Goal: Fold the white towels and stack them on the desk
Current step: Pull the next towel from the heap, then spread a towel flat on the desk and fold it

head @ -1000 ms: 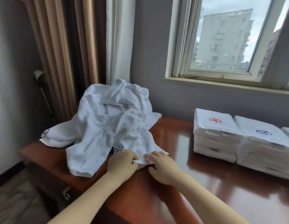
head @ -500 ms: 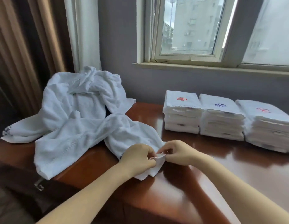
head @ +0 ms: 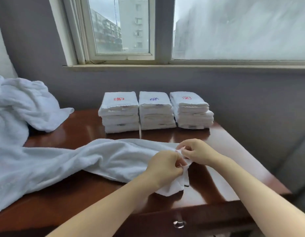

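A long white towel [head: 100, 158] lies stretched across the brown wooden desk [head: 90, 127], running from the left edge toward the middle. My left hand [head: 165, 166] and my right hand [head: 196, 152] both pinch its right end, close together, just above the desk. A corner with a small dark tag hangs below my left hand. A heap of unfolded white towels [head: 20, 106] sits at the left. Three stacks of folded white towels [head: 155, 112] stand in a row at the back of the desk, with red, blue and red emblems on top.
The grey wall and a window sill [head: 182, 66] rise right behind the stacks. A metal drawer pull [head: 179, 224] shows on the desk front. The desk's right edge [head: 250, 159] drops off beside a grey surface.
Both hands have pulled the towel end to the right, drawing the towel out of the heap and stretching it across the desk. My view has swung right, toward the stacks.
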`<state>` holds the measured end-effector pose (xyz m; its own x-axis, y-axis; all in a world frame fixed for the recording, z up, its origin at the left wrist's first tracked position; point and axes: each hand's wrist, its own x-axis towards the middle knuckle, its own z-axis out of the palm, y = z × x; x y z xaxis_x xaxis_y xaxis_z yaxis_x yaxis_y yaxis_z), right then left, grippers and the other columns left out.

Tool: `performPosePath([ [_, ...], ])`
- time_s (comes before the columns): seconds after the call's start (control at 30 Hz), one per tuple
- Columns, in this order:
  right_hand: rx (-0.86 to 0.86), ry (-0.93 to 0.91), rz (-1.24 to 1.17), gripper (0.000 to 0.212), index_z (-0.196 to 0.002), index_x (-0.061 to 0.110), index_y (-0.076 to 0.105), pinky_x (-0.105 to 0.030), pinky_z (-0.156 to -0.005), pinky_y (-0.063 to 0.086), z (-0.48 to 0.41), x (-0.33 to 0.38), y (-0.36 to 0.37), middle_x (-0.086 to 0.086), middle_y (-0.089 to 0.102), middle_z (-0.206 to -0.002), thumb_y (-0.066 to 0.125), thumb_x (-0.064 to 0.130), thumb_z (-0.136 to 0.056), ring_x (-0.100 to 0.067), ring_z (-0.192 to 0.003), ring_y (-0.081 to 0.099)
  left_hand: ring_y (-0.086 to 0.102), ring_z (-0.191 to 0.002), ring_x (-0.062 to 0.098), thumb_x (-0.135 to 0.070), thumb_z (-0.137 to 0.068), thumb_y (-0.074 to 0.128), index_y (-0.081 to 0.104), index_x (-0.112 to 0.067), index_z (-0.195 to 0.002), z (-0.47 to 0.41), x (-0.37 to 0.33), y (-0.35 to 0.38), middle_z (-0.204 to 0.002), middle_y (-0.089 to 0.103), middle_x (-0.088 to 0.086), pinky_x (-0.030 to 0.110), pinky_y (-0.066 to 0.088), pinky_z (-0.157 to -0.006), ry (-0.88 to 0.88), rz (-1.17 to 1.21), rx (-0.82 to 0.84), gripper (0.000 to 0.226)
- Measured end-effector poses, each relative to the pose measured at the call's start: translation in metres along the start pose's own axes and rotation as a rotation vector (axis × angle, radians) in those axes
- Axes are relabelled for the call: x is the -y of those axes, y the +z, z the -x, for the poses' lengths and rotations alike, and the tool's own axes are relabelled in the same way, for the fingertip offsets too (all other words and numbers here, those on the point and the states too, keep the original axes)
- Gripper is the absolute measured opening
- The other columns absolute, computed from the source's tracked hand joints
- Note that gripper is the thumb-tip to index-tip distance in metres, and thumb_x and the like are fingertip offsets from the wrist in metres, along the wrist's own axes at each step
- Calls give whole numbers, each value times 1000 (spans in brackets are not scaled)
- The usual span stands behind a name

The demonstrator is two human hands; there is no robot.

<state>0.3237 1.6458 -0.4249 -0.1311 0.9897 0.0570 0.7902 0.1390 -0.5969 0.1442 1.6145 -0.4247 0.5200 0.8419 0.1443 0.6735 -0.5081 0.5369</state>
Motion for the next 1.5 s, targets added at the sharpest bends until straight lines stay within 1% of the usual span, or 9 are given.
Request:
performPosePath([
  [0.23,58,179,115,41,-124,25,63,-14,-58,50,21,-50,-56,9,65,-73,50,13,-88,1,-61,62,65,-75,-1,-31,-89,61,77,-29,-97,-39,-53,21,-88,75,-10,29,56,-73,104,125,99,18],
  [0.4,57,248,289,47,-135,21,57,-22,-81,45,10,-50,-59,5,65,-112,53,21,-88,-16,-109,62,62,-101,7,-27,-92,57,72,-34,-108,-62,-21,-16,-105,70,-14,29,50,-86,39,-129,-134,23],
  [0.53,33,219,432,56,-138,30,52,-33,-93,45,-5,-36,-40,3,53,-124,57,31,-82,-19,-117,49,52,-124,16,-26,-91,56,58,-32,-131,-76,15,-21,-133,58,-7,31,43,-100,-62,-325,53,40],
  [0.63,75,236,389,50,-128,33,58,-33,-89,46,-11,-30,-36,5,55,-113,62,31,-78,-21,-113,50,42,-136,17,-32,-89,61,41,-32,-147,-82,29,-13,-150,42,-5,34,38,-108,-72,-315,209,61],
  [0.73,16,203,308,13,-81,29,61,-26,-58,40,-14,-29,-38,11,56,-79,62,20,-73,-19,-84,57,38,-139,20,-37,-90,63,29,-29,-153,-90,38,-12,-155,35,-1,34,32,-113,-62,-271,257,73],
  [0.83,-155,181,248,13,-66,24,54,-27,-53,32,-18,-31,-49,9,53,-70,56,14,-74,-19,-76,53,47,-130,23,-45,-87,63,37,-31,-148,-96,40,-17,-143,46,0,35,36,-108,-58,-341,153,68],
  [1.13,-609,178,351,20,-93,17,63,-32,-72,31,-35,-30,-107,-2,50,-95,49,7,-83,-29,-86,54,59,-100,26,-36,-101,47,61,-17,-98,-123,33,-51,-104,62,1,36,45,-76,-86,-228,-204,23],
  [1.3,-797,63,410,18,-86,14,61,-32,-75,28,-37,-26,-122,-1,53,-89,51,1,-79,-27,-87,51,60,-84,23,-31,-96,62,68,-17,-96,-126,21,-79,-89,59,-3,34,42,-67,125,-133,-628,15],
  [1.5,-549,147,503,22,-75,24,49,-33,-79,29,-25,-26,-108,5,49,-86,51,2,-75,-22,-78,48,44,-56,5,-35,-82,78,65,-25,-80,-108,16,-81,-60,45,-12,25,34,-54,294,-160,-482,16],
])
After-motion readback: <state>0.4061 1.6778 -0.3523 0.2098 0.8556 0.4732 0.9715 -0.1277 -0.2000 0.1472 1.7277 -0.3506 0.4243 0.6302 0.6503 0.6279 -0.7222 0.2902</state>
